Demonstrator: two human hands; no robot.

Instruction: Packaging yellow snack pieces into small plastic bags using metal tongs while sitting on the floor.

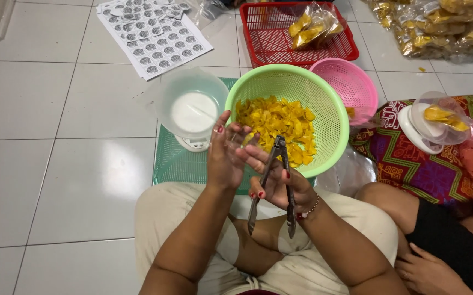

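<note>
Metal tongs (272, 180) are being clasped in the right hand (280, 183), tips up; the left hand (226, 158) is being pressed flat alongside, fingers open. Stiff and probably slick, they are best gripped mid-arm, over the green colander (329, 104) of brittle yellow chips (280, 123)

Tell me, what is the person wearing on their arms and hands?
No sleeves: both arms are bare. The right hand has dark red painted nails and a thin beaded bracelet at the wrist. The left hand has red nails too, and what looks like a ring on a finger.
</note>
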